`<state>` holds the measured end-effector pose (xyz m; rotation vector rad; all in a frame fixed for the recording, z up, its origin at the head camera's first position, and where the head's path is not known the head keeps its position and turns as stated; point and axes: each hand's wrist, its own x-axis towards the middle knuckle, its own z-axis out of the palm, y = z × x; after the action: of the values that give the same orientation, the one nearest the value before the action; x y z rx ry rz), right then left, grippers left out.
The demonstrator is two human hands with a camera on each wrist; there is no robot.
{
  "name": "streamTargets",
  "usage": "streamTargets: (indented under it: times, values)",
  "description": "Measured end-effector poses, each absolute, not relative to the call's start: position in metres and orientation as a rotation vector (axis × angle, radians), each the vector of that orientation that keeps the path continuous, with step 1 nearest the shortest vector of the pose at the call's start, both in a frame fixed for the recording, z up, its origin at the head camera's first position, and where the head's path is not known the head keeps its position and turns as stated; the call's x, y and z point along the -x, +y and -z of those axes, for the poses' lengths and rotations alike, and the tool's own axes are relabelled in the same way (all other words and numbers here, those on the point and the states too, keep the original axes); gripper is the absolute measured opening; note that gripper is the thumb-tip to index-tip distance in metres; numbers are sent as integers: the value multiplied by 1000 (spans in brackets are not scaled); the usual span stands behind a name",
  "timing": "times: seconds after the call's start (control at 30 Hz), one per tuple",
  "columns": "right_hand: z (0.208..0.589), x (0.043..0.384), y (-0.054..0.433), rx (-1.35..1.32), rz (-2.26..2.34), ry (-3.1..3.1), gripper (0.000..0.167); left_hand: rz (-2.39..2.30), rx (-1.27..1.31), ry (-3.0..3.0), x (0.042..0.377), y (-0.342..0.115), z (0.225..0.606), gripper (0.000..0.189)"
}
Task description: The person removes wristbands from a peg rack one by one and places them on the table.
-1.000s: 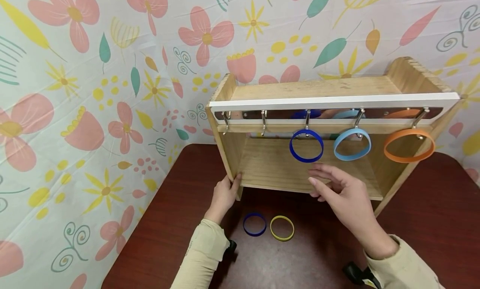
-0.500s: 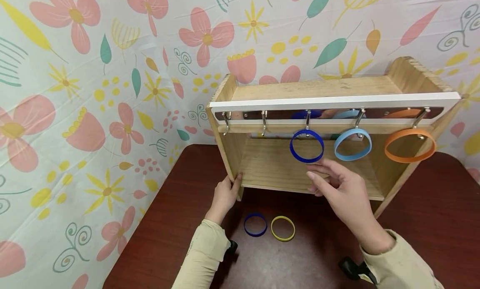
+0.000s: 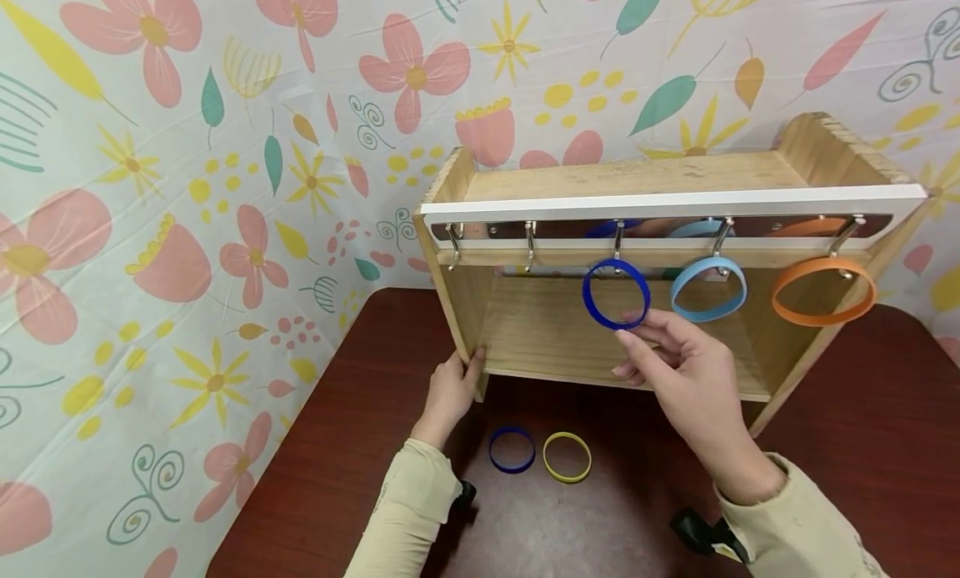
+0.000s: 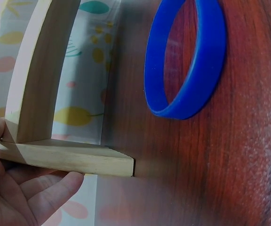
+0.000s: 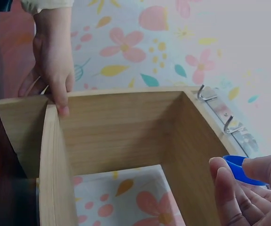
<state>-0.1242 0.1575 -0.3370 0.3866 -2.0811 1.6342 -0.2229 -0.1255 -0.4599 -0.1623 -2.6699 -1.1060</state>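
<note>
My left hand grips the lower left side of a wooden shelf, thumb in front and fingers behind the panel. A blue silicone wristband hangs on the middle hook, and my right hand pinches its lower edge between thumb and index finger. The right wrist view also shows this blue band between the fingertips. Beside it hang a light blue wristband and an orange wristband. On the table lie a dark blue wristband and a yellow wristband.
Two bare hooks, the far-left hook and its neighbour, sit on the metal strip under the white rail. The shelf stands on a dark red table. A floral cloth covers the wall behind.
My right hand has moved slightly up and left and taken hold of the hanging blue wristband's lower edge, which tilts a little. My left hand stays on the shelf.
</note>
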Motion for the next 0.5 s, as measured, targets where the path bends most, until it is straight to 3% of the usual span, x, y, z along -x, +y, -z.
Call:
streamTargets:
  times: [0.5]
  values:
    - [334,123,157,-385,-1630,-2033,16,1113,173,-2667,222,-125,459,35]
